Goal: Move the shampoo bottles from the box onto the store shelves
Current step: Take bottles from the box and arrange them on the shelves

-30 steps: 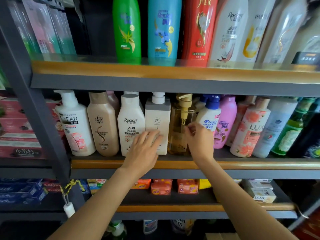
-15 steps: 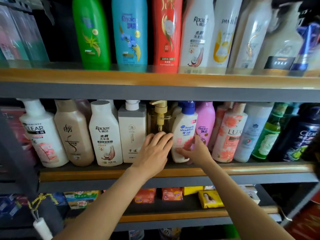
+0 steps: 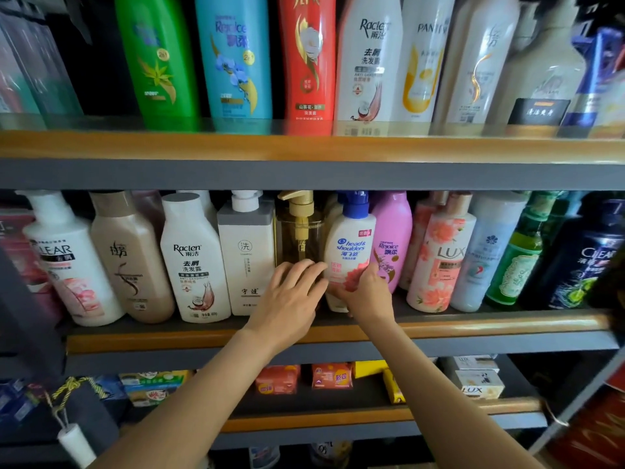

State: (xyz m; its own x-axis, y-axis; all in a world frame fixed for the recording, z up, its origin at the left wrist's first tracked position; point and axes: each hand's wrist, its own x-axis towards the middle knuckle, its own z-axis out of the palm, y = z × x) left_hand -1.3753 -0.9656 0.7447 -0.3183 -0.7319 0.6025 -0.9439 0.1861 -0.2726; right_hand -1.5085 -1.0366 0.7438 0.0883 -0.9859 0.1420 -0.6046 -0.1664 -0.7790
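Both hands work the middle shelf: the right hand grips the Head & Shoulders bottle low down, seating it upright; the left hand lies flat-fingered against the amber bottle, probably steadying it.

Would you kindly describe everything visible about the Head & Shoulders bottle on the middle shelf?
The Head & Shoulders bottle is white, glossy plastic with a blue cap and a red flower label. It stands roughly upright on the middle shelf, between a clear gold-pump bottle and a pink bottle. The right hand grips its lower part; the left hand lies beside it.
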